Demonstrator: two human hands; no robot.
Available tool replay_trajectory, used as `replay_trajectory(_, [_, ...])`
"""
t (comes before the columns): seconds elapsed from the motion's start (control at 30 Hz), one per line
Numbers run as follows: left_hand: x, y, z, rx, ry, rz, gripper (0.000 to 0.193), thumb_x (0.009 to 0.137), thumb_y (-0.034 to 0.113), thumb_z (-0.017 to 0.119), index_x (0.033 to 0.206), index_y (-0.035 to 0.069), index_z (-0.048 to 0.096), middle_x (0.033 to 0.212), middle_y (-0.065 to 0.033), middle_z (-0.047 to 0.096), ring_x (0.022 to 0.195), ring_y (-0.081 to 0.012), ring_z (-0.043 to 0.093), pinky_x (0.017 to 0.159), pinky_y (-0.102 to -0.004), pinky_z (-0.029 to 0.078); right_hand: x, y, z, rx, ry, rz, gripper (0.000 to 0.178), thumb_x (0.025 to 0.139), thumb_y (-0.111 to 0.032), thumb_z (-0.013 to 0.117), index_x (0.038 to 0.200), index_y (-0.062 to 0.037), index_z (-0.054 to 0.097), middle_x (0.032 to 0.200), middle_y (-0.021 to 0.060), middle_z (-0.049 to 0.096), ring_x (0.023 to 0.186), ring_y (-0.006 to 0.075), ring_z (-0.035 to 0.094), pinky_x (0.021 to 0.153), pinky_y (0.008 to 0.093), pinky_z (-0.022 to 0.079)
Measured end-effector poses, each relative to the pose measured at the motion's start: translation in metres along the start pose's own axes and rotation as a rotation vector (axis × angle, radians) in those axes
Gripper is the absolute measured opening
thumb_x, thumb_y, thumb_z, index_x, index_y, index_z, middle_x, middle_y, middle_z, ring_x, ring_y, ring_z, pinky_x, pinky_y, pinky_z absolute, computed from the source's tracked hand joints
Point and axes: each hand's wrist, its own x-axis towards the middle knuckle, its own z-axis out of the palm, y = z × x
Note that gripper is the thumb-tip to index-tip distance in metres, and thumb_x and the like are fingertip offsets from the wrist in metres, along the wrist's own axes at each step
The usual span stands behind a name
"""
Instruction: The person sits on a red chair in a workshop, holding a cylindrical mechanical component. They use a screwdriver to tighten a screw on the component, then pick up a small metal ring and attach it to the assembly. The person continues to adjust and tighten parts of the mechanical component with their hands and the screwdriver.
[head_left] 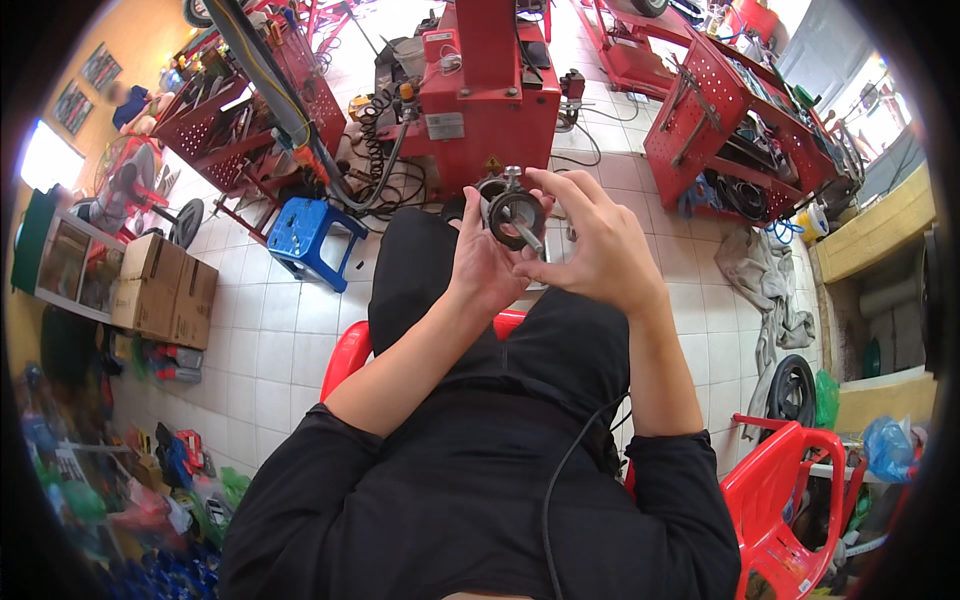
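Holding a dark metal ring (516, 213) with a silver pin through it, chest-high over the lap: left hand (482, 262) cupped behind, grip closed on it; right hand (597, 243) pinching its rim. Beyond, blue stool (313, 235) on tiled floor (262, 330), red machine (487, 95) farther.

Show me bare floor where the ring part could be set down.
Bare tiles lie between the blue stool, the cardboard boxes and the person's left leg. More sit right of the lap, before the grey rag. Crowded: around the red machine, the tool racks and lower-left clutter. Both hands hold the ring part.
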Motion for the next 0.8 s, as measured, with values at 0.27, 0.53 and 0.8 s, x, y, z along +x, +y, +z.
replay_trajectory(0.27, [-0.011,-0.005,-0.002,-0.001,-0.209,-0.084,0.064,0.094,0.064,0.034,0.12,0.009,0.056,0.114,-0.006,0.062,0.108,-0.0193,0.059,0.093,-0.0356,0.05,-0.001,-0.005,0.007,0.014,0.05,-0.035,0.074,0.057,-0.022,0.086,0.123,-0.0042,0.057,0.107,0.0118,0.063,0.087,0.0259,0.067,0.073,0.0341,0.055])
replay_trajectory(0.53, [-0.014,-0.021,0.008,0.104,-0.105,-0.126,0.07,0.093,0.068,0.031,0.128,0.01,0.05,0.117,-0.0045,0.062,0.115,-0.0186,0.055,0.1,-0.0364,0.041,-0.003,0.002,0.006,0.251,0.137,-0.015,0.066,0.057,-0.003,0.074,0.121,0.0003,0.058,0.096,0.0123,0.067,0.083,0.0177,0.068,0.072,0.0309,0.054])
replay_trajectory(0.8, [-0.007,0.012,-0.046,0.832,0.077,-0.039,0.08,0.085,0.065,0.053,0.138,0.007,0.04,0.135,-0.014,0.048,0.12,-0.0251,0.052,0.094,-0.0361,0.043,-0.004,0.005,-0.005,0.171,0.056,-0.068,0.064,0.056,-0.011,0.075,0.118,-0.0037,0.06,0.103,0.0147,0.067,0.087,0.0278,0.067,0.076,0.0353,0.054])
